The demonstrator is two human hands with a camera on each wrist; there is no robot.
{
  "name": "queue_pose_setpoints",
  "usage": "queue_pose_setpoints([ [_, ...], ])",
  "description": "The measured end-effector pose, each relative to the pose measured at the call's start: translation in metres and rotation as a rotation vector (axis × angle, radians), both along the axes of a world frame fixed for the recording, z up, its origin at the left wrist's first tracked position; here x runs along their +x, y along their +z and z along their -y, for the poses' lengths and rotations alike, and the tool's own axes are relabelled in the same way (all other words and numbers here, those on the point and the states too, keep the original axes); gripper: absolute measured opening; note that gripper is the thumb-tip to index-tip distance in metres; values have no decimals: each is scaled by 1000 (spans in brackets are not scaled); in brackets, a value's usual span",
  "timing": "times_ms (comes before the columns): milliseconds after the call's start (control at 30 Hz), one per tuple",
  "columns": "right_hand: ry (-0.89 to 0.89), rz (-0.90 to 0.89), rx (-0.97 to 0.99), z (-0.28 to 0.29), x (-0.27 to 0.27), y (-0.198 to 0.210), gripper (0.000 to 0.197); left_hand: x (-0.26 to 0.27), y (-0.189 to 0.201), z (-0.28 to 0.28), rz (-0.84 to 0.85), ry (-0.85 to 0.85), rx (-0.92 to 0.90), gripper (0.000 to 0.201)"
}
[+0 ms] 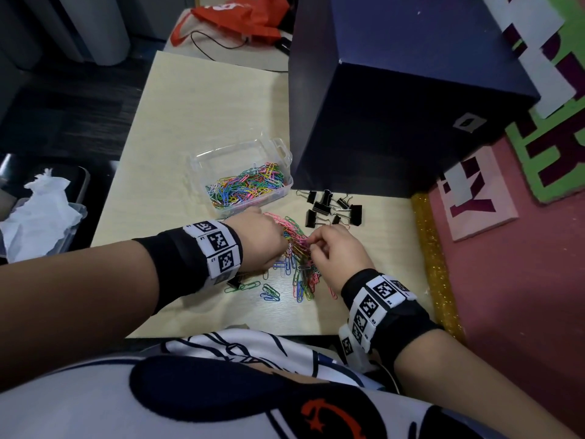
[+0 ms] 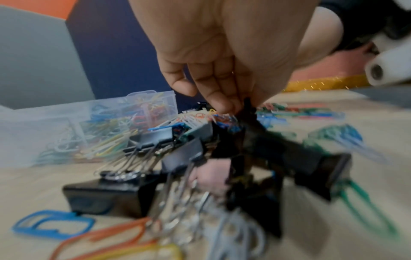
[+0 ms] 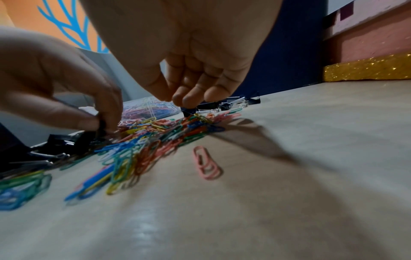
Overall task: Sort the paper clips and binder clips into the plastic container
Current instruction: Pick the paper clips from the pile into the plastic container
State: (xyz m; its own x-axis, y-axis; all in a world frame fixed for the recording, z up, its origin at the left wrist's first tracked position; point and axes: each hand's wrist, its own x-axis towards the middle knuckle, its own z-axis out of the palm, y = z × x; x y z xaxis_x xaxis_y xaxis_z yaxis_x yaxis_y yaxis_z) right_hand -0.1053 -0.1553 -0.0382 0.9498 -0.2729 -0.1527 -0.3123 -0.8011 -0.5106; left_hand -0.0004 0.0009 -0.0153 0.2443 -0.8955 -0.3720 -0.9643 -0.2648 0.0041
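A clear plastic container (image 1: 202, 160) holding many coloured paper clips sits mid-table. A loose pile of coloured paper clips (image 1: 299, 264) lies in front of it, under both hands. Several black binder clips (image 1: 332, 207) lie to the right of the container. My left hand (image 1: 269, 229) reaches down into the left side of the pile and pinches a black binder clip (image 2: 249, 109) between thumb and fingers; more binder clips (image 2: 149, 140) lie beneath that wrist. My right hand (image 1: 313, 245) hovers over the pile's right side, and its fingers (image 3: 189, 98) hang loosely curled with nothing seen in them.
A tall dark blue box (image 1: 395, 106) stands right behind the binder clips. A gold glitter strip (image 1: 433, 248) borders the table's right edge. One pink paper clip (image 3: 206, 165) lies apart, nearer to me. A bin with white paper (image 1: 38, 213) stands left of the table.
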Motion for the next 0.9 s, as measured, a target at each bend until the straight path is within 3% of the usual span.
queue_pose_setpoints([
  [200,124,-13,-8,-8,3,4,23,14,10,8,-208,213,-216,25],
  [367,33,-1,-91,-3,10,14,23,13,11,15,-260,355,-311,30],
  [500,-237,-48,-74,11,16,19,29,13,1,15,-219,369,-210,47],
  [600,-333,-162,-57,18,16,21,36,9,-5,16,-152,331,-85,54],
  [733,-341,-362,-110,18,12,19,38,-1,-12,18,-125,346,-7,63],
  [800,-313,-471,-95,14,9,15,52,-3,-14,19,-104,320,4,72],
  [900,-220,-486,-62,6,6,12,75,-5,-15,20,-89,296,34,80],
])
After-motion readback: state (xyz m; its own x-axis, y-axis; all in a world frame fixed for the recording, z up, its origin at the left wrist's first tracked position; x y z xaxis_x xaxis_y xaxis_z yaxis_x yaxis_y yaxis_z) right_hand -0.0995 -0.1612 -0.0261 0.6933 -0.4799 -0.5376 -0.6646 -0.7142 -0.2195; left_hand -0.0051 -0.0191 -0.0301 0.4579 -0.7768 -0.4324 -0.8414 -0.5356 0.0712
